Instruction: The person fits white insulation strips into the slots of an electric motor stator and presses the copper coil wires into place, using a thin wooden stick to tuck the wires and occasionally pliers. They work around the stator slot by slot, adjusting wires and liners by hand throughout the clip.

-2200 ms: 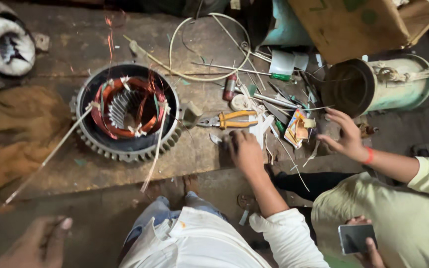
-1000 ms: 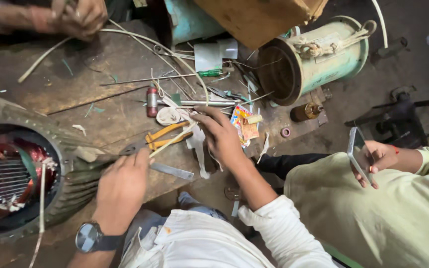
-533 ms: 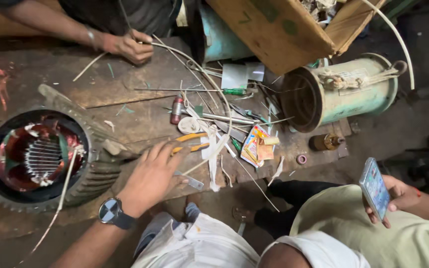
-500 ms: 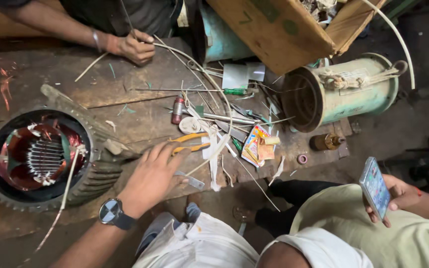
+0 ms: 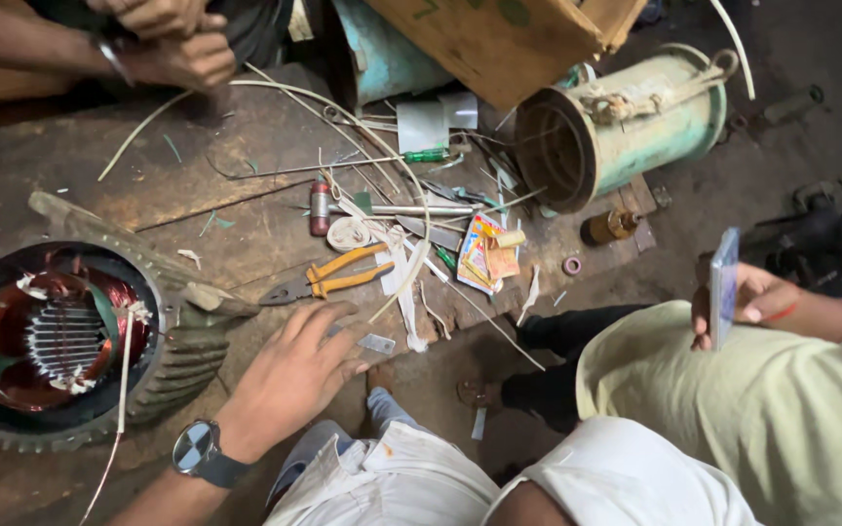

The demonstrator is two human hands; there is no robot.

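My left hand (image 5: pixel 292 375), with a dark wristwatch (image 5: pixel 197 450), lies flat on the worn wooden bench (image 5: pixel 197 195), fingers spread and holding nothing. Its fingertips are just below the orange-handled pliers (image 5: pixel 328 282) and beside a small flat metal piece (image 5: pixel 378 343). To its left sits a motor stator (image 5: pixel 51 341) with copper windings and finned housing. My right hand is out of sight; only a white sleeve (image 5: pixel 616 477) shows at the bottom.
Loose wires, a green-handled screwdriver (image 5: pixel 427 155) and paper scraps (image 5: pixel 484 255) clutter the bench. A green motor casing (image 5: pixel 626 117) and cardboard box (image 5: pixel 509 34) stand behind. A seated person's hand holds a phone (image 5: pixel 723 287); another person's hands (image 5: pixel 163 44) handle wire at top left.
My right hand, which rested on the clutter by the pliers a second ago, has left the view. My left hand has moved from the stator's edge to just below the pliers.
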